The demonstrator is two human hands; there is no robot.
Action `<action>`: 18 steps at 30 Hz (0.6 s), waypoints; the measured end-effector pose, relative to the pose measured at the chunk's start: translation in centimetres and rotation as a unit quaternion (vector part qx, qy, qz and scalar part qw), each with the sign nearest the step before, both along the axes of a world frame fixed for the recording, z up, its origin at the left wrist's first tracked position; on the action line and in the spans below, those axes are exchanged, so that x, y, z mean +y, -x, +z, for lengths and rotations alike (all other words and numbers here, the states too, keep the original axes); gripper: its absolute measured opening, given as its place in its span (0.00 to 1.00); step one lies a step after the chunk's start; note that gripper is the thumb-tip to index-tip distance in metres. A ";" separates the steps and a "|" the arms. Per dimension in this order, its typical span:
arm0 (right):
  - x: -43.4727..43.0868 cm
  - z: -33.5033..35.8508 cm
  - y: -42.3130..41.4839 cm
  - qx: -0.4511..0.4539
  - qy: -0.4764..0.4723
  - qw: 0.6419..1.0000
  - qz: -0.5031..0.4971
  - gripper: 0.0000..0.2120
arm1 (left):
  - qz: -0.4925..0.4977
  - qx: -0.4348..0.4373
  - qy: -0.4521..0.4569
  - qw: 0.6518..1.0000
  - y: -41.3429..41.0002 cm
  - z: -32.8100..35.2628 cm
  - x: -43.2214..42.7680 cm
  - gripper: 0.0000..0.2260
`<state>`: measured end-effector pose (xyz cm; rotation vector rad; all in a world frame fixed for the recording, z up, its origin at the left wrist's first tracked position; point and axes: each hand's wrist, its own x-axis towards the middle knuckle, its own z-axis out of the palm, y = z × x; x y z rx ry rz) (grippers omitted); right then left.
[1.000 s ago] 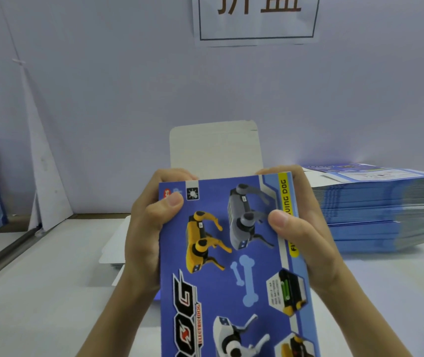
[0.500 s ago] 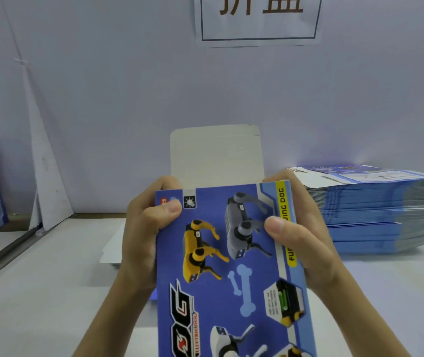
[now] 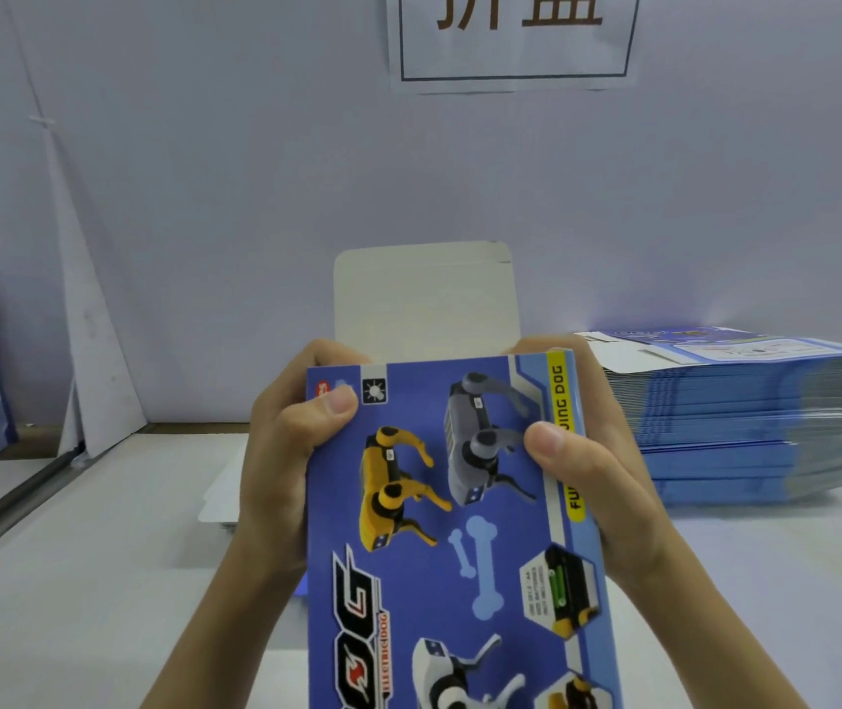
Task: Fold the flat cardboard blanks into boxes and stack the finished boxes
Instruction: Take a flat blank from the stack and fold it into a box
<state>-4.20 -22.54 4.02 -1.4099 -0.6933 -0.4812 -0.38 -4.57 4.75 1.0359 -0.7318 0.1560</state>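
One head-worn camera, looking forward and down

The single wide-angle view is looking out from the person's head, facing the far wall and tilting down onto the surface; it is sitting close over the left hand and right hand, which are holding the box up in the near centre.

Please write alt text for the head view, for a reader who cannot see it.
The left hand and right hand hold a blue toy-dog box, thumbs on its front, its white top flap open. A stack of flat blanks lies on the table to the right.
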 end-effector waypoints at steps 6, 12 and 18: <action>-0.4 0.1 -0.1 -0.018 0.020 0.999 -0.030 0.11 | 0.008 -0.032 -0.020 0.999 -0.3 -0.2 0.0 0.06; 0.2 -0.1 -1.2 -0.136 0.001 0.938 -0.318 0.15 | 0.179 -0.100 -0.182 0.962 -0.6 1.1 1.7 0.26; 1.5 -0.3 -1.1 -0.176 0.029 0.949 -0.261 0.11 | 0.298 -0.167 -0.383 0.858 1.6 1.3 0.4 0.61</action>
